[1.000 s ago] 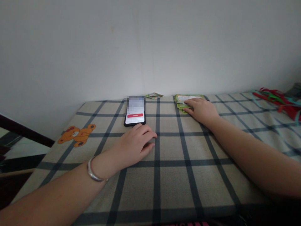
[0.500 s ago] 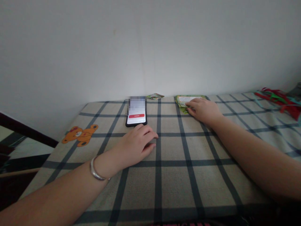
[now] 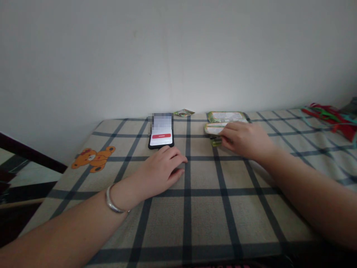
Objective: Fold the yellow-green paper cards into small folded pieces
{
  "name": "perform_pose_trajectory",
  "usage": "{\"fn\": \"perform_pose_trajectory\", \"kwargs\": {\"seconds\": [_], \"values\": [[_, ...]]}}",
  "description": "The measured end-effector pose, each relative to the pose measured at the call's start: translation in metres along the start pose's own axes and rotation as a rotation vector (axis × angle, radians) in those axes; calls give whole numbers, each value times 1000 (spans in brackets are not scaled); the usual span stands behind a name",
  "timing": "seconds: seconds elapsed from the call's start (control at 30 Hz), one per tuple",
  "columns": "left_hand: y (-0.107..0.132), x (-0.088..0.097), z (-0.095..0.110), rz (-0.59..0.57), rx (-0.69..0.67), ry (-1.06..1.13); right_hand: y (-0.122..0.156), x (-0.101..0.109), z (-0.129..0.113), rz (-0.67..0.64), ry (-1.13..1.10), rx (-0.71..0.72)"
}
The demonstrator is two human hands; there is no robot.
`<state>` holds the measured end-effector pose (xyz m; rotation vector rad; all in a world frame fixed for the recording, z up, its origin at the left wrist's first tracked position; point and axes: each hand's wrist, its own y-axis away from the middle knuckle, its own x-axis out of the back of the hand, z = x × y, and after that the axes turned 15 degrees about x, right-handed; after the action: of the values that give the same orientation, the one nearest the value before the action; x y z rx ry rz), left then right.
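right hand [image 3: 245, 139] has a green-and-white packet [image 3: 213, 128] pinched near the table [image 3: 205, 219]'s back edge, left hand [image 3: 158, 169]'s by the phone [image 3: 161, 140], fingers loosely apart

1. Right hand [image 3: 245, 139] here, covering one end of the green-and-white packet [image 3: 213, 128], fingertips lost in shadow and blur!
2. Rear packet [image 3: 227, 115]: print too small to read.
3. Smartphone [image 3: 161, 130]: upper screen pixelated, red-button lettering illegible!
4. Left forearm [image 3: 69, 223], right forearm [image 3: 312, 193], dark grey bundle [image 3: 350, 108]: all cropped by the edges.
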<state>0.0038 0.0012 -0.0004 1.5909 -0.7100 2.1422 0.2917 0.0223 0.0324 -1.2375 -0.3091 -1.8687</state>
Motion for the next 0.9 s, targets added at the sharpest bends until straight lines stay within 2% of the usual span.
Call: {"fn": "perform_pose_trajectory", "kwargs": {"seconds": [0.1, 0.2, 0.3, 0.53, 0.67, 0.73, 0.83, 0.9], "values": [[0, -1, 0, 11, -7, -6, 2, 8, -20, -19, -59, 226], [1, -2, 0, 14, 1, -15, 1, 4, -33, -8, -78, 281], [2, -2, 0, 13, -2, -16, -2, -3, -35, -25, -100, 275], [2, -1, -2, 20, -9, -7, -3, -11, -21, -71, -90, 99], [2, -2, -1, 22, -12, 0, -2, -15, -13, -45, -205, 0], [2, -2, -1, 18, -9, -2, -1, -17, -9, -28, -232, -151], [2, -1, 0, 12, -6, -7, 2, -23, -1, -65, -125, -493], [2, -2, 0, 17, -13, -3, 5, -29, 4, -100, -154, -576]]}}
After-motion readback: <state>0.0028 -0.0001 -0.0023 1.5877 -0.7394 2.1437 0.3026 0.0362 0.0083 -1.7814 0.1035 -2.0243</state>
